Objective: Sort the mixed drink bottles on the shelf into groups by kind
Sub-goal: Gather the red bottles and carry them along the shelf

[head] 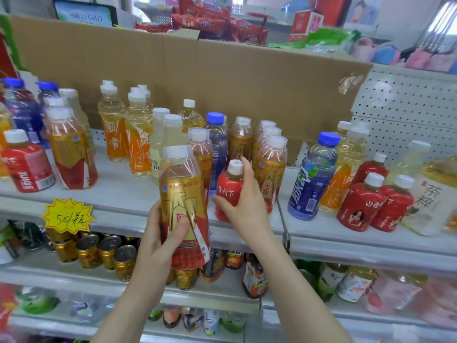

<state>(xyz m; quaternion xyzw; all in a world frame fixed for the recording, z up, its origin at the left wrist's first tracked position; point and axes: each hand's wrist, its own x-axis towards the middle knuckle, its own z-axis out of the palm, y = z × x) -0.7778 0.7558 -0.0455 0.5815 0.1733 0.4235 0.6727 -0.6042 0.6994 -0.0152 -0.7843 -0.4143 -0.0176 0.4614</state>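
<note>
Gold-label bottle [184,206] gripped in left hand [162,236]; small red-label bottle [229,194] on shelf [118,186], clasped by right hand [246,204], blue-capped bottle [218,144] behind; three more red bottles [358,210] rightward.

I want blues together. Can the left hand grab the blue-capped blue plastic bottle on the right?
Probably not: the left hand grips a tall gold-and-red bottle, and the right hand lies between.

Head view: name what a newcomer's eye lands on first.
The left hand holds a tall gold-and-red bottle up in mid-frame, in front of the shelf. Beside it the right hand grips a small red bottle at the shelf's front edge. A yellow starburst price tag hangs on the edge at left.
</note>
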